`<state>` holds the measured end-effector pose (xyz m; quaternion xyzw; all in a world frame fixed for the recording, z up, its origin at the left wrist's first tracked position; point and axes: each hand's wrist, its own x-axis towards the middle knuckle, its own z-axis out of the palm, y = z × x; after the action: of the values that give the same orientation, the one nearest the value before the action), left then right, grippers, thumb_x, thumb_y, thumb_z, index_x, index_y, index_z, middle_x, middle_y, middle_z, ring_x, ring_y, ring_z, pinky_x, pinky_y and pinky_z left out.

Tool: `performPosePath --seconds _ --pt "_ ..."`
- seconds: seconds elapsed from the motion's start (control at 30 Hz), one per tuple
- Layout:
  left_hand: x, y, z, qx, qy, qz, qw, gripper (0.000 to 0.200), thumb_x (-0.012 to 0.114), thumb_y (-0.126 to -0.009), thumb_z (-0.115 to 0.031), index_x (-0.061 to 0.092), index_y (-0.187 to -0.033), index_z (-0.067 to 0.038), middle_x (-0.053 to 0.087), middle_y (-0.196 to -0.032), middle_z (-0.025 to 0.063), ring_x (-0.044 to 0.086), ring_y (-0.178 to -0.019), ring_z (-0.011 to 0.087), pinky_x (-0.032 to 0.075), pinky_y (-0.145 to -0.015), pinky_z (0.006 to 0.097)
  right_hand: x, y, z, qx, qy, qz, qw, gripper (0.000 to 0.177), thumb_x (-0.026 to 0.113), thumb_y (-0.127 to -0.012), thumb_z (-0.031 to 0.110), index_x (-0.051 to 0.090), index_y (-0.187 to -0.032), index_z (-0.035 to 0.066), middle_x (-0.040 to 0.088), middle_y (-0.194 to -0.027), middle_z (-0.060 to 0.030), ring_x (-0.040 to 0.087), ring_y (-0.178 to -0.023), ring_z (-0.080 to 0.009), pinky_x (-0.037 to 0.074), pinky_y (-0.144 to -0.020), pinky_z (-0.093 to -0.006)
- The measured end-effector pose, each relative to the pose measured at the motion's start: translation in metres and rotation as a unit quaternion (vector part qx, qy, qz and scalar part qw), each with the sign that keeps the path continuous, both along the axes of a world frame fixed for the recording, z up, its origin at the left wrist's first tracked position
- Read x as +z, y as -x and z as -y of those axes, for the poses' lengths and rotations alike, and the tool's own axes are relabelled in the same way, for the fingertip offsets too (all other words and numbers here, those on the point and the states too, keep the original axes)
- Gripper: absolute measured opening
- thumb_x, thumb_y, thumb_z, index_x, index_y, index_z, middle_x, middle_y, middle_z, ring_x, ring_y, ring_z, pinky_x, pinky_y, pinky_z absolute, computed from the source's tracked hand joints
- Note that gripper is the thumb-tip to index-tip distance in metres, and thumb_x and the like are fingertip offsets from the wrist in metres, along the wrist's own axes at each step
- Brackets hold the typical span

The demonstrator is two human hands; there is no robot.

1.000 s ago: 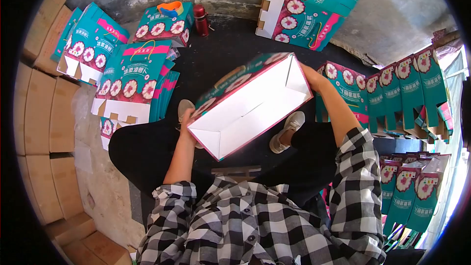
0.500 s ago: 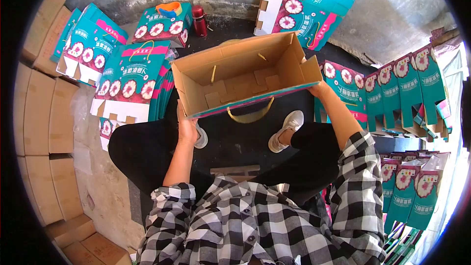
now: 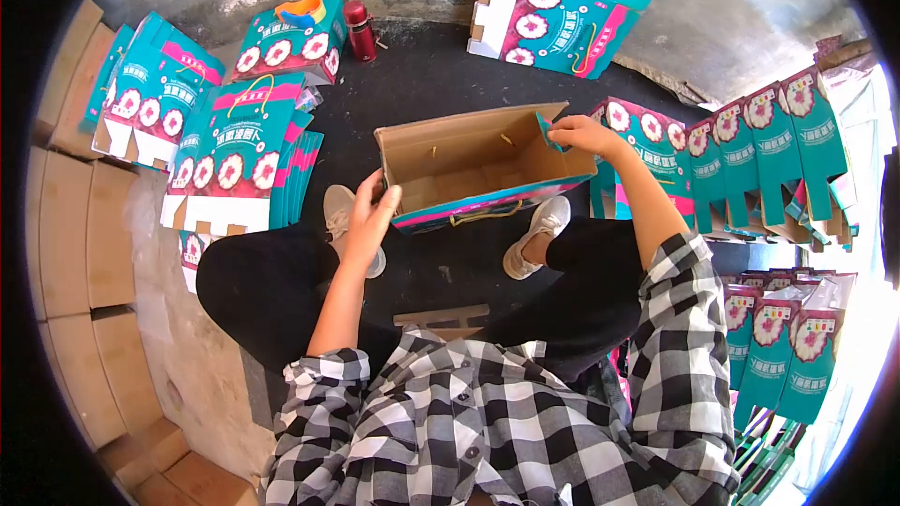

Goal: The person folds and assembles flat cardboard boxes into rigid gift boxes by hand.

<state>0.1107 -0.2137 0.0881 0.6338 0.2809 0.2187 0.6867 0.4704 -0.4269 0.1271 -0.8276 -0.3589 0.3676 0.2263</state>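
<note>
An open teal cardboard gift box (image 3: 487, 175), brown inside with yellow cord handles, sits between my feet with its open top facing me. At its left end, my left hand (image 3: 371, 215) grips the corner, thumb near the front edge and fingers along the outer side. My right hand (image 3: 583, 136) is closed on a teal end flap (image 3: 550, 134) at the box's right end, which bends inward over the opening. The box's underside is hidden.
Flat printed cartons (image 3: 230, 159) are stacked at left, near brown boxes (image 3: 66, 234). A red flask (image 3: 359, 31) stands beside a carton bearing an orange-and-blue tape roll (image 3: 300, 11). More cartons (image 3: 764, 155) line the right; another (image 3: 567, 9) leans against the wall.
The box has gone down and appears smaller. My right hand has shifted from its outer right corner onto the end flap, now bent inward. My left hand has moved up along the left end.
</note>
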Motion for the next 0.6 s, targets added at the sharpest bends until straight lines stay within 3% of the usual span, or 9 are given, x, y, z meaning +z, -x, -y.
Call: performPosePath --seconds 0.07,0.1,0.2,0.23,0.33,0.37,0.47,0.5,0.6 --pt "-0.01 -0.006 -0.004 -0.012 -0.167 -0.086 0.982 0.063 0.062 -0.087 -0.04 0.043 -0.131 0.001 0.05 -0.125 0.0168 0.048 -0.116 0.028 0.036 -0.1 0.037 0.014 0.016 -0.016 0.11 0.014 0.143 0.983 0.044 0.057 -0.083 0.04 0.064 -0.102 0.002 0.067 -0.093 -0.0152 0.064 -0.09 -0.0294 0.048 -0.078 -0.041" --pt "-0.01 -0.01 -0.005 -0.01 -0.176 -0.095 0.98 0.064 0.063 -0.086 -0.04 0.044 -0.13 0.002 0.05 -0.124 0.0183 0.048 -0.117 0.0297 0.036 -0.1 0.0379 0.027 0.031 -0.023 0.16 0.039 0.211 0.963 0.045 0.054 -0.084 0.041 0.064 -0.098 0.0 0.064 -0.097 -0.0227 0.06 -0.095 -0.0361 0.047 -0.083 -0.0437" --pt "-0.001 -0.021 -0.001 -0.03 -0.202 -0.141 0.969 0.065 0.064 -0.084 -0.04 0.045 -0.128 0.003 0.049 -0.126 0.0222 0.047 -0.12 0.0323 0.036 -0.101 0.0396 0.017 0.047 -0.031 0.151 0.025 0.281 0.947 0.046 0.052 -0.087 0.042 0.065 -0.091 -0.002 0.065 -0.099 -0.0212 0.06 -0.096 -0.0372 0.047 -0.084 -0.0446" --pt "0.003 -0.023 0.0 -0.049 -0.211 -0.167 0.962 0.064 0.064 -0.084 -0.039 0.045 -0.128 0.004 0.048 -0.128 0.0229 0.045 -0.122 0.0315 0.036 -0.102 0.0397 0.014 0.043 -0.034 0.14 0.05 0.247 0.958 0.062 0.042 -0.09 0.053 0.065 -0.097 -0.004 0.063 -0.101 -0.0247 0.059 -0.1 -0.0379 0.047 -0.084 -0.044" --pt "-0.003 -0.026 0.0 -0.065 -0.209 -0.196 0.956 0.061 0.063 -0.082 -0.038 0.047 -0.125 0.003 0.051 -0.126 0.0253 0.047 -0.121 0.0359 0.036 -0.102 0.0413 0.012 0.03 -0.033 0.064 0.094 0.135 0.984 0.082 0.028 -0.09 0.065 0.061 -0.108 -0.007 0.061 -0.104 -0.0296 0.057 -0.107 -0.0375 0.045 -0.089 -0.0417" --pt "-0.006 -0.026 0.0 -0.064 -0.198 -0.207 0.956 0.061 0.062 -0.082 -0.037 0.047 -0.125 0.003 0.051 -0.127 0.0255 0.047 -0.121 0.0358 0.036 -0.102 0.041 0.013 0.025 -0.028 0.014 0.131 0.064 0.989 0.1 0.019 -0.083 0.078 0.049 -0.126 -0.007 0.055 -0.118 -0.032 0.053 -0.116 -0.0378 0.043 -0.093 -0.0422" --pt "-0.005 -0.026 -0.001 -0.068 -0.178 -0.216 0.958 0.059 0.058 -0.082 -0.035 0.048 -0.124 0.004 0.051 -0.127 0.0257 0.048 -0.12 0.0354 0.036 -0.102 0.0399 0.009 0.023 -0.016 -0.164 0.074 -0.123 0.976 0.109 0.023 -0.076 0.084 0.036 -0.137 -0.005 0.045 -0.132 -0.0291 0.047 -0.121 -0.0392 0.04 -0.095 -0.0469" --pt "-0.005 -0.026 -0.002 -0.07 -0.174 -0.216 0.958 0.058 0.057 -0.082 -0.034 0.048 -0.124 0.004 0.051 -0.126 0.0257 0.048 -0.12 0.0352 0.036 -0.101 0.0395 0.008 0.015 -0.013 -0.158 0.063 -0.171 0.971 0.114 0.026 -0.071 0.088 0.025 -0.143 -0.001 0.036 -0.14 -0.0274 0.044 -0.123 -0.0408 0.039 -0.095 -0.0506" --pt "-0.005 -0.024 -0.002 -0.069 -0.16 -0.22 0.96 0.057 0.055 -0.08 -0.033 0.048 -0.123 0.005 0.053 -0.124 0.0251 0.051 -0.117 0.0337 0.038 -0.099 0.0379 0.003 0.01 -0.011 -0.191 0.047 -0.194 0.961 0.111 0.028 -0.072 0.087 0.027 -0.143 0.002 0.036 -0.14 -0.0273 0.043 -0.124 -0.0401 0.038 -0.098 -0.0502"
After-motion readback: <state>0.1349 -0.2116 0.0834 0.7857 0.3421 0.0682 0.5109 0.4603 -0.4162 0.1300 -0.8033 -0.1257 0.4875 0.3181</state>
